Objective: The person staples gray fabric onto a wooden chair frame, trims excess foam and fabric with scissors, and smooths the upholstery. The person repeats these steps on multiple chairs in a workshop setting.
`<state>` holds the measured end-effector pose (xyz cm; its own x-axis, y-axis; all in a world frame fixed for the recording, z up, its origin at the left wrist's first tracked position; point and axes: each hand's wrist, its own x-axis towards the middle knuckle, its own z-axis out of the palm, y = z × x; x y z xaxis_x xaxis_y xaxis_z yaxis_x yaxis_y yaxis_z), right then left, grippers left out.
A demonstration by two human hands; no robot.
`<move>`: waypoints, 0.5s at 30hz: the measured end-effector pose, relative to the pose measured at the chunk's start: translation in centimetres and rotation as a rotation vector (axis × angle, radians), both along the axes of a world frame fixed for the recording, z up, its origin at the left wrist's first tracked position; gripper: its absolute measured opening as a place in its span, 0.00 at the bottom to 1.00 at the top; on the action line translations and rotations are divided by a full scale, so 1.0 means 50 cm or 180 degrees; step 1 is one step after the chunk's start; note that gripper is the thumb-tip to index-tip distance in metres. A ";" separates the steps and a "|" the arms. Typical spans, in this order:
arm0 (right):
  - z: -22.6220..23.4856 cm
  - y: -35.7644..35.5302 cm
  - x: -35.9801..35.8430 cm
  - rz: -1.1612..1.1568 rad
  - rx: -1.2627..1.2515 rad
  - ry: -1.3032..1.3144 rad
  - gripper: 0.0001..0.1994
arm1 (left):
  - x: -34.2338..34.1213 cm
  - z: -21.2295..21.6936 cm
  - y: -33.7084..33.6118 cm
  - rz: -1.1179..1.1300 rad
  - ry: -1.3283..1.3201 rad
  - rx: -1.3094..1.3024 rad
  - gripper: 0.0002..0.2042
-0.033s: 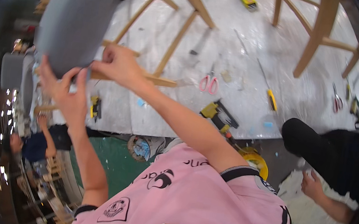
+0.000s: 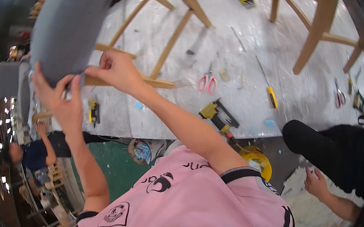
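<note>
A grey upholstered chair (image 2: 70,16) with pale wooden legs (image 2: 171,43) lies tipped on the plastic-covered table (image 2: 167,121). Its rounded padded end is closest to me. My left hand (image 2: 61,102) grips the lower corner of this end, thumb and index finger closed at the edge, the other fingers behind it. My right hand (image 2: 116,70) is closed in a pinch at the same edge, just right of the left thumb. A small dark bit shows between the two hands; the fingertips partly hide it, and I cannot tell what it is.
Scissors (image 2: 207,83), a nail gun (image 2: 218,116), a yellow-handled screwdriver (image 2: 272,98) and a black-and-yellow tool (image 2: 94,112) lie on the table. Another wooden chair (image 2: 313,43) stands at far right. A co-worker's hand (image 2: 317,184) is at right, a yellow bucket (image 2: 263,163) below the table edge.
The whole view has shifted slightly, so the chair and table things sit a little further left. Both hands stay at the same edge of the chair.
</note>
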<state>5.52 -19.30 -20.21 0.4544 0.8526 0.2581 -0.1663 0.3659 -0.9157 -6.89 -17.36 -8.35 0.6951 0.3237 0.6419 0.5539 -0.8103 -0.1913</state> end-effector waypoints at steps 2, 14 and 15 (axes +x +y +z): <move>-0.096 -0.024 0.045 -0.0301 -0.0199 -0.0016 0.20 | 0.003 -0.003 -0.006 0.0308 0.0125 0.0118 0.10; -0.837 -0.689 0.388 -0.2220 -0.5127 -0.2224 0.27 | 0.015 0.026 0.014 0.0295 -0.0441 0.0082 0.08; -0.810 -0.703 0.382 -0.2054 -0.5077 -0.2460 0.25 | 0.006 0.035 0.011 0.0297 -0.0421 0.0131 0.08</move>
<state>24.63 -54.47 -60.72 0.9464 0.2365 -0.2200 0.1905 -0.9587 -0.2111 -6.58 -16.81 -6.58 0.5719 0.3543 0.7399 0.6489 -0.7471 -0.1438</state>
